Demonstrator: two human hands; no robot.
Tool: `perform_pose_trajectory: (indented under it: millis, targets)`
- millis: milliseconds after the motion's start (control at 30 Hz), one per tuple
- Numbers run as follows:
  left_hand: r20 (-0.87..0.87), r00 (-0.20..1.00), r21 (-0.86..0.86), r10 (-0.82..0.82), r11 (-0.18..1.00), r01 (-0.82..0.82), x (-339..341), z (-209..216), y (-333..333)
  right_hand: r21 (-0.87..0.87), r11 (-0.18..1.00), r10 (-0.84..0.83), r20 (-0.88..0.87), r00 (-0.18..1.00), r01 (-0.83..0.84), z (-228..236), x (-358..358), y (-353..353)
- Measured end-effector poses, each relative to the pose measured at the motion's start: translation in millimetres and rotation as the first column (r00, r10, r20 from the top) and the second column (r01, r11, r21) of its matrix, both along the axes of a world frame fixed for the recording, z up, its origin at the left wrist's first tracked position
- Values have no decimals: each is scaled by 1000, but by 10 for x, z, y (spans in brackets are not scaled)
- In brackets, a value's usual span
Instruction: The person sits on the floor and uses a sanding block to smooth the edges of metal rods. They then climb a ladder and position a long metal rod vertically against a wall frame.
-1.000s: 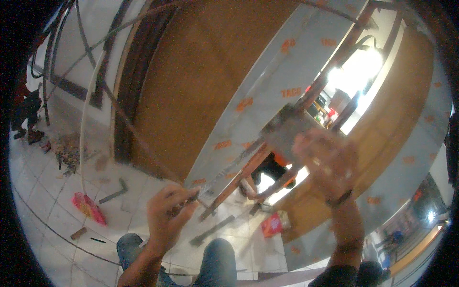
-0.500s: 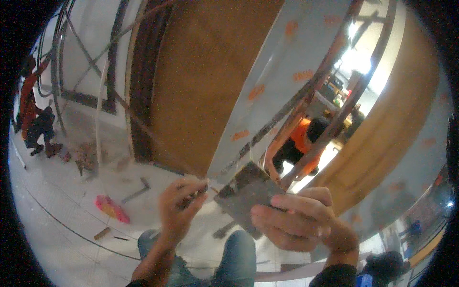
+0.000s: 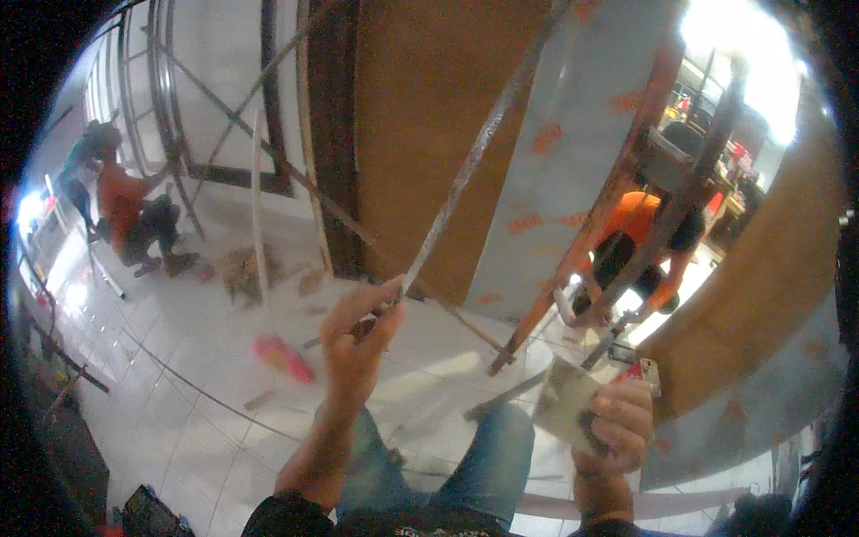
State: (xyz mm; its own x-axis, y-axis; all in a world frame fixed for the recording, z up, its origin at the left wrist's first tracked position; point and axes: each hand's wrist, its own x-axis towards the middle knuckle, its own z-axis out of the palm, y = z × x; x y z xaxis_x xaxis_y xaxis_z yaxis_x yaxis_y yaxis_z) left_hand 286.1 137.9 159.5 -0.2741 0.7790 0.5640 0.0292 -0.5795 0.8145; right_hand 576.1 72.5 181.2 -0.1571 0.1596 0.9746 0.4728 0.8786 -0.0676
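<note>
- Presently, left hand (image 3: 362, 336) pinches the lower end of a narrow strip (image 3: 465, 174) between thumb and fingers.
- Strip: glossy, crinkled, silvery; taut-looking and straight. It slants up from the fingertips, across the view of a brown board (image 3: 420, 98), to the top near that board's border with a grey sheet (image 3: 555, 152). Contact with either: cannot tell.
- Right hand (image 3: 622, 430) grips a thin square plate (image 3: 564, 403) by one side, fingers curled over it. Plate: flat, grey-beige, smudged; held low, above the right knee, well apart from the strip.
- Containers: red-and-pale packet (image 3: 648, 369), partly behind the right hand; contents hidden. Pink packet (image 3: 284, 358) on the tiles, left of the left hand, soft-looking, blurred; contents unreadable.
- Brown board: matte, flat-faced. Grey sheet: smooth, dull sheen, orange print. Second brown board (image 3: 752, 251) at right, its edge bowed by the lens.
- Wooden post (image 3: 573, 268): reddish-brown, slanted in view. Behind it, a bent-over person in orange (image 3: 631, 215).
- Floor (image 3: 201, 358): white glossy tiles. On it, a dark flat bar (image 3: 503, 398) near the plate in view, and a loose brownish debris heap (image 3: 246, 273).
- Far left: crouching person in an orange top (image 3: 121, 197).
</note>
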Motion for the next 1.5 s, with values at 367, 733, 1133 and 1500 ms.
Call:
perform_pose_trajectory:
  millis: [367,733,1133,1500]
  targets:
    - [26,986,-55,163,985,-162,-231,149,59,13,998,64,-337,939,-63,-369,73,543]
    - [90,984,-137,151,981,-138,-288,422,90,-412,876,-11,-538,843,-251,-1349,111,1219]
    - [286,915,-28,-284,952,304,-144,14,252,-323,461,117,-901,417,-827,-648,-159,1260]
    - [133,930,-104,-343,928,357,171,231,147,83,995,68,-163,984,-55,746,-210,846]
